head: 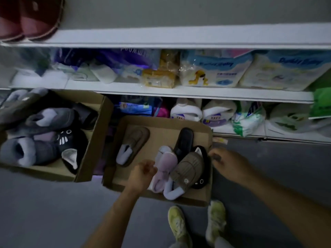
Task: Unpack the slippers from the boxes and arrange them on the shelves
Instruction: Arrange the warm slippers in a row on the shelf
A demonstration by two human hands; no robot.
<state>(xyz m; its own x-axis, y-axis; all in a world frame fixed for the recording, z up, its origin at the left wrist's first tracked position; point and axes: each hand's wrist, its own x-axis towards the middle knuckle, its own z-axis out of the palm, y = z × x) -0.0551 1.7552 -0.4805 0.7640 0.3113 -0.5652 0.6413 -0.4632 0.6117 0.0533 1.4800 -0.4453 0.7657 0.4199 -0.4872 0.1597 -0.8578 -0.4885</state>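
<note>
Nearest: two feet in yellow-green shoes [177, 224] on the grey floor, both forearms reaching forward over them.

Left hand [143, 173] is inside the near box [161, 195] with its fingers loosely curled. The fingertips are against the left edge of the pink slipper [164, 169]. Too blurred to tell if it pinches the slipper or only touches it.

Right hand [227, 163] is at the right wall of the same box, fingers bent toward the rim. Motion blur, so I cannot tell whether it grasps anything.

Box contents:
- The pink slipper lies at the near middle.
- A tan corduroy slipper [189, 169] lies just right of it, touching.
- A black cat slipper [202, 183] is partly under the tan one.
- A black slipper [184, 140] lies sole up, farther back.
- A second tan slipper [134, 142] lies apart at the far left.

To the left, a second box [89, 140] is packed with grey slippers [52, 119] and a black cat-face slipper [69, 145].

Farther back are white shelves [179, 91] holding plastic-wrapped packs [215, 70]. On the top shelf, far left, sits a pair of dark red slippers [35, 18].
</note>
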